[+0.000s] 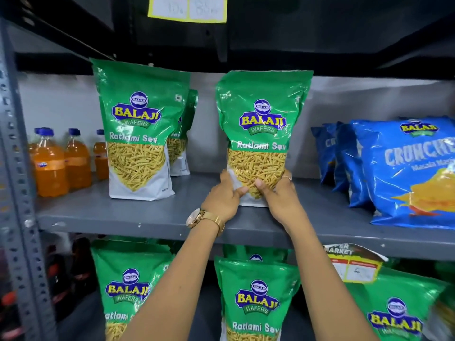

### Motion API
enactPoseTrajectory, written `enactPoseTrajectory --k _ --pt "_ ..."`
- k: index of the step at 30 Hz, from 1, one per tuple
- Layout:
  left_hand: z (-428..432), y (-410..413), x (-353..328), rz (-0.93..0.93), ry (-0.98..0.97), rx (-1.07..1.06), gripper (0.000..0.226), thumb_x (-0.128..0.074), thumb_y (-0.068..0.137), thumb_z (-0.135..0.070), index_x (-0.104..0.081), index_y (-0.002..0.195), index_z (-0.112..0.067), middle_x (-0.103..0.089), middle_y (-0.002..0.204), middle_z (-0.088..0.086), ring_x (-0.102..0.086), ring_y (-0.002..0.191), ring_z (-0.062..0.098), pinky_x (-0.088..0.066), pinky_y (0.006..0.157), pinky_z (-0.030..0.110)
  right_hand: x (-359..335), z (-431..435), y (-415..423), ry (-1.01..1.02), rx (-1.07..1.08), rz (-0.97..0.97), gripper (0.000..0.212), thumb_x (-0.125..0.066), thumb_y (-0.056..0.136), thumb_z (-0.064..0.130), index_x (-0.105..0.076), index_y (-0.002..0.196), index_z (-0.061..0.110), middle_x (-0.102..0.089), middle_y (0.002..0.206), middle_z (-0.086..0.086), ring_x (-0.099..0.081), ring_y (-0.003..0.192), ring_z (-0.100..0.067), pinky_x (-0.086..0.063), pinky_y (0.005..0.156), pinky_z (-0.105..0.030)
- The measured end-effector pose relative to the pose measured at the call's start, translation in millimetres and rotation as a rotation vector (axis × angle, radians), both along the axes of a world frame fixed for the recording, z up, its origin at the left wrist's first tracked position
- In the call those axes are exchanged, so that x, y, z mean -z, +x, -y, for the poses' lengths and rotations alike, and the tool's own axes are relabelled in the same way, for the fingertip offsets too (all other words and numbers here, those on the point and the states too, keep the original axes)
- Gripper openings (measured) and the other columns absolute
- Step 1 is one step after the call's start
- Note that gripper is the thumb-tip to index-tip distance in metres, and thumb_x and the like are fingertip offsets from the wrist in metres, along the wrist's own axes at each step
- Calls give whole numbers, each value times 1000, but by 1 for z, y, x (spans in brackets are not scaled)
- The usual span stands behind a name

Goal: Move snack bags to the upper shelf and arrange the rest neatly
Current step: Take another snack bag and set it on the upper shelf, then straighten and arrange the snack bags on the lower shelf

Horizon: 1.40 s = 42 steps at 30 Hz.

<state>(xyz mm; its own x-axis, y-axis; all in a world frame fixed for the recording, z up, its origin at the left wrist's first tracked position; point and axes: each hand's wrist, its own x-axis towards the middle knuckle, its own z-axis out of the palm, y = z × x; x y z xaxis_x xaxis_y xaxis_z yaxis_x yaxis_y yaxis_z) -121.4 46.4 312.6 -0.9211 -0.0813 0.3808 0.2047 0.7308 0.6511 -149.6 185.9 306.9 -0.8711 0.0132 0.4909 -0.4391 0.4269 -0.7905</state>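
A green Ratlami Sev bag (pixel 261 129) stands upright on the upper shelf (pixel 147 215), near its front edge. My left hand (pixel 225 196) and my right hand (pixel 277 195) grip its bottom from both sides. To the left stands another green bag (pixel 138 129), with a further one (pixel 183 141) half hidden behind it. On the lower shelf stand more green bags: one at the left (pixel 128 289), one in the middle (pixel 256 299), one at the right (pixel 396 313). My forearms cross in front of them.
Orange drink bottles (pixel 59 161) stand at the upper shelf's left end. Blue Crunchex bags (pixel 406 173) fill its right end. A perforated grey post (pixel 14 168) runs down the left side. Price tags hang at the top (pixel 188 8) and on the shelf edge (pixel 354 264).
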Motion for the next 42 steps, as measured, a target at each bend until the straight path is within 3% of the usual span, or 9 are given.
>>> enactPoseTrajectory --k 8,15,18,22,25,30,33,37,42 --pt "0 7 1 -50 32 -31 77 -56 95 -37 -14 151 -4 -47 146 25 -47 132 40 -43 103 45 2 -4 11 -43 47 -67 76 -68 87 38 -32 145 3 -45 146 -20 -41 137 -34 -35 112 -38" --pt "-2 95 88 -857 369 37 44 -57 96 -24 -47 137 -12 -58 136 2 -54 129 18 -43 107 35 30 4 80 -389 91 -595 39 -57 96 23 -54 127 0 -60 125 -7 -58 120 -15 -45 107 -33" --pt "28 138 200 -729 266 54 54 -55 96 -37 -37 145 -24 -44 150 -1 -42 140 21 -33 115 27 103 33 123 -509 -5 -567 28 -53 95 27 -61 114 8 -66 108 0 -62 103 -6 -48 95 -23" --pt "104 151 269 -480 387 -320 75 -37 93 -62 -30 148 -11 -34 151 9 -32 142 24 -21 119 28 211 95 161 -535 -182 -57 13 -57 95 20 -63 107 20 -67 111 -2 -62 96 9 -45 84 -6" --pt "161 133 278 -229 679 -480 69 -28 99 -55 -27 150 -8 -28 157 6 -27 146 18 -18 116 25 260 135 160 -557 -238 249 17 -51 99 16 -59 113 22 -61 113 10 -57 93 22 -48 94 -18" --pt "214 91 304 85 1063 -330 61 -13 103 -46 -27 151 -12 -29 158 3 -31 140 8 -26 114 24 296 173 118 -567 -198 490 31 -41 103 29 -50 132 26 -48 131 19 -45 121 0 -30 104 -22" --pt "237 62 313 129 1177 -274 67 -10 101 -51 -36 149 -12 -39 154 5 -40 141 18 -26 121 40 300 188 77 -590 -151 525 48 -33 105 31 -32 150 14 -36 143 12 -29 132 0 -19 112 -20" --pt "261 35 315 208 1246 -199 55 -14 102 -51 -64 112 -29 -78 102 -12 -74 92 3 -58 77 25 318 210 40 -647 -131 554 52 -27 105 32 -25 153 11 -23 159 6 -20 144 -6 -11 124 -31" --pt "262 7 303 265 1374 -133 62 -22 105 -36 -77 83 -18 -80 71 -2 -76 61 13 -57 47 23 329 241 19 -857 -144 654 74 -36 87 60 -38 148 20 -35 159 -1 -33 145 -18 -22 123 -47"
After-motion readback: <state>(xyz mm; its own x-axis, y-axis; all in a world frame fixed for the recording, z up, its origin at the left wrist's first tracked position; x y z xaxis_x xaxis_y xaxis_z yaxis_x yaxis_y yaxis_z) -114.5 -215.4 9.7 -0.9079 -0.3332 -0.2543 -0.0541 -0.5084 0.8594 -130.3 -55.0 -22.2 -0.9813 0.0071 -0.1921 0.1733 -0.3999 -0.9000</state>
